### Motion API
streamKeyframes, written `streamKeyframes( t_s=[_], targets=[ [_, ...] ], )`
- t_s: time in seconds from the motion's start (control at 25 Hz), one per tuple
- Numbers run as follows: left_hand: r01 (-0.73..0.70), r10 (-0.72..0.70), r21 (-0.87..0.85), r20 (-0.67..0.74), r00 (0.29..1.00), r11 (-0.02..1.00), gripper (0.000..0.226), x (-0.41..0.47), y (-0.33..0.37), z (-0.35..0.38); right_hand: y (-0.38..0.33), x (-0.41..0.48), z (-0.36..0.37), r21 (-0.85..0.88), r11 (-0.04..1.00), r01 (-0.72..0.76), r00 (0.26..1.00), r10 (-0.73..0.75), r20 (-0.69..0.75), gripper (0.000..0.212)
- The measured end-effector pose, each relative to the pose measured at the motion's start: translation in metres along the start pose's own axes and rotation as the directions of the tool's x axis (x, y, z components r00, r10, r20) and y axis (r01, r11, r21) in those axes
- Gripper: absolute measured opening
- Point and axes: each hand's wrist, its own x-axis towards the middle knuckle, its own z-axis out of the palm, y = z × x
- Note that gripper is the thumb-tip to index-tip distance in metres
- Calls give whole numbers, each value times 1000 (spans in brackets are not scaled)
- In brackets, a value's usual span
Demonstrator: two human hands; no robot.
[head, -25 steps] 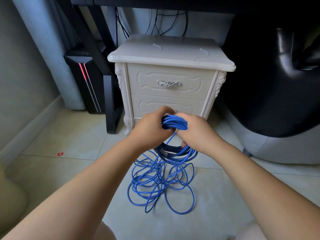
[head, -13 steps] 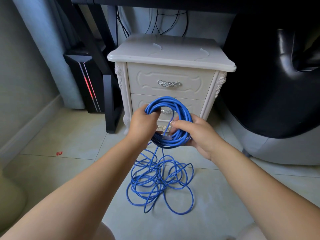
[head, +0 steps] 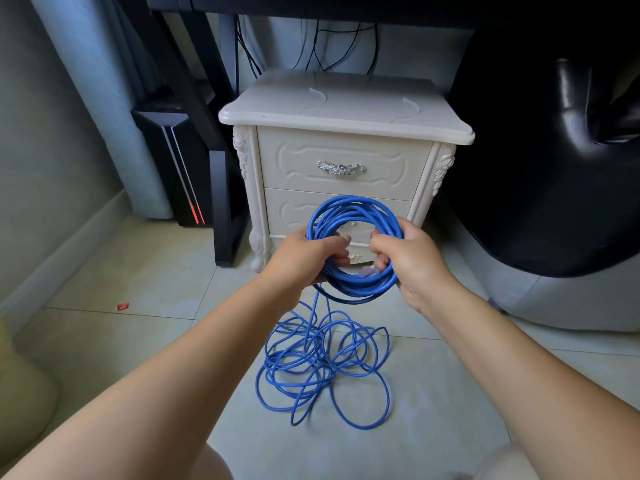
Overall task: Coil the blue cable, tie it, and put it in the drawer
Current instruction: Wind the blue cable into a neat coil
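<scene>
In the head view the blue cable (head: 353, 211) is partly wound into a ring, held in the air just in front of the cabinet (head: 346, 109), before its lower drawer (head: 287, 211). The left hand (head: 304, 258) is curled round the ring's left side and the right hand (head: 412, 261) round its right side, both closed on the strands. The unwound rest, a loose heap (head: 322, 368), lies on the floor (head: 138, 271) in front of the cabinet and joins the ring. I judge the cable light and bendable but springy (the turns will want to open), so it is best gripped across all turns at once. A pale plug (head: 369, 271) sits at the ring's bottom. Both drawers are closed, and the upper handle (head: 341, 168) is free. Left of the cabinet stands a black computer case (head: 173, 161), right of it a black chair (head: 554, 168). Neither blocks the drawers, but the heap may tangle.
</scene>
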Motion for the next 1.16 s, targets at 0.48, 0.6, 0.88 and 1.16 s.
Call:
streamKeyframes(
  t_s=[0.48, 0.6, 0.88, 1.16],
  targets=[
    [-371, 332, 195, 202, 921, 908, 65, -6, 16, -7, -17, 2, -13, -600, 748, 284, 959, -239, 155, 20],
    [-385, 326, 423, 208, 922, 821, 63, -5, 10, -7, -25, -2, -11, -541, 771, 335, 938, -218, 269, 21],
    [-323, 355, 504, 34, 934, 801, 10, 0, 6, 3, -27, -7, -9, -160, 978, 137, 966, -96, 240, 37],
    [-176, 211, 134, -323, 923, 975, 19, 9, 8, 4, -9, -20, 7, 329, 933, -148, 952, 45, 303, 56]
  ],
)
